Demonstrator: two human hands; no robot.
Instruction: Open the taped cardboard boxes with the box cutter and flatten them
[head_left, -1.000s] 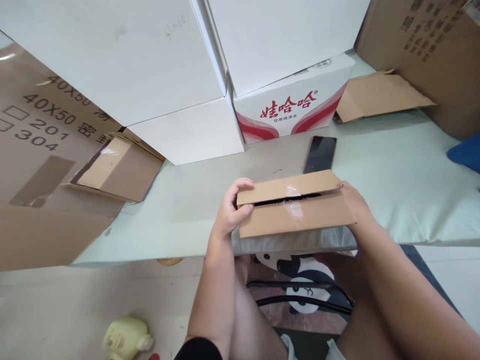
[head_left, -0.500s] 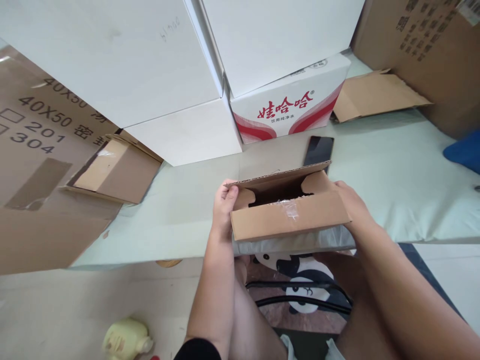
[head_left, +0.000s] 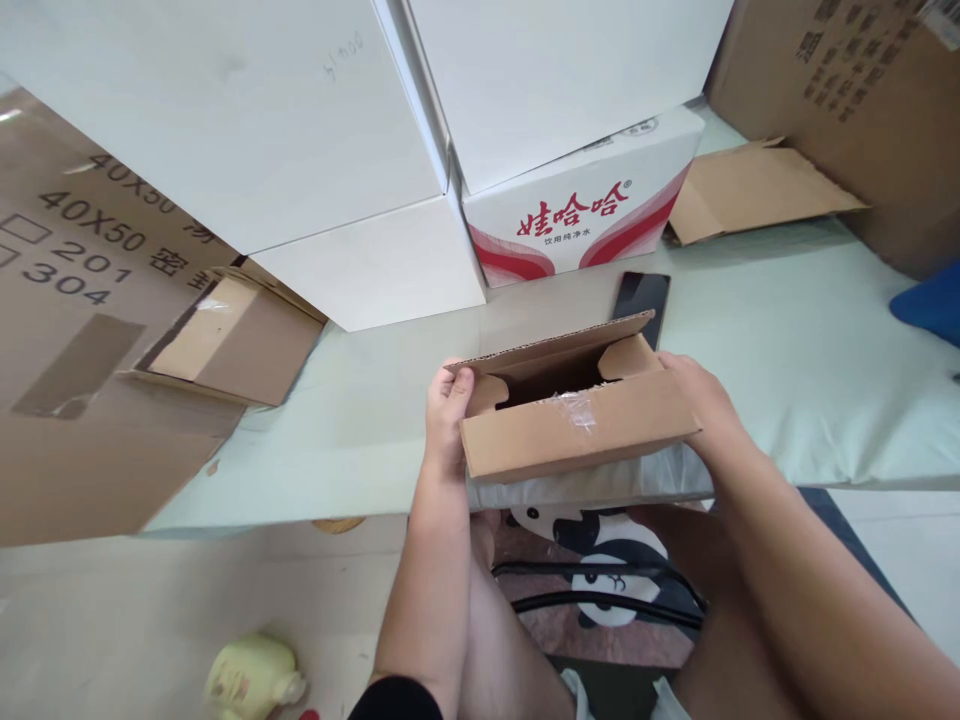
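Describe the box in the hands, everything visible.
The box is plain brown cardboard, long and narrow, top open. The far flap is raised; small rounded flaps sit at both ends. Clear, crumpled tape sticks to the middle of the near side's upper edge, which looks torn there. The inside is dark, contents unclear. It is held slightly tilted at the table's front edge, left hand on the left end, right hand on the right, just in front of the phone.

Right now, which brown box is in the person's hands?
The middle box, just in front of the phone, its top open. The left hand grips one end, the right hand the other; no hand touches any other brown box.
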